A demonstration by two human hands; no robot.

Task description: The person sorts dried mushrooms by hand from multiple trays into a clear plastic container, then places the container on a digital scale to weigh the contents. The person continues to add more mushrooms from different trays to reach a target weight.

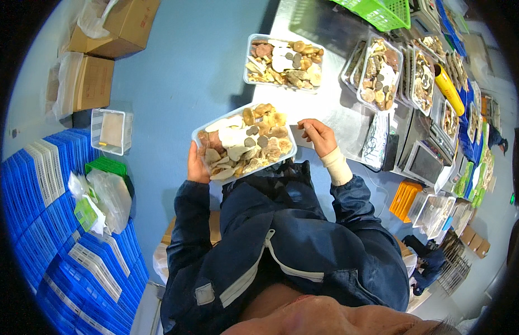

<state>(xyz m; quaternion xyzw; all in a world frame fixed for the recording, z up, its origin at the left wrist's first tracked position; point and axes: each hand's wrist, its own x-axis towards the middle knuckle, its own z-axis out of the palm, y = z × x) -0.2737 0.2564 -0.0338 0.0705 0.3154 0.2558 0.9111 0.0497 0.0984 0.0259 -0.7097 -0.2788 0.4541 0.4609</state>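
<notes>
My left hand (198, 164) grips the left end of a clear plastic tray of assorted sliced mushrooms (247, 142), held off the table in front of my body. Pale slices and several dark round pieces lie in its middle. My right hand (317, 135) is just right of that tray, over the edge of the metal table, with its fingers curled; whether they hold anything small I cannot tell. A second filled mushroom tray (284, 63) rests on the table's left part, beyond the first one.
Stacked mushroom trays (378, 73) stand on the metal table (337, 121), near a green basket (378, 12), a yellow roll (449, 90) and a device with a screen (424, 161). Blue crates (37, 184) and cardboard boxes (94, 81) line the left. Other people are far right.
</notes>
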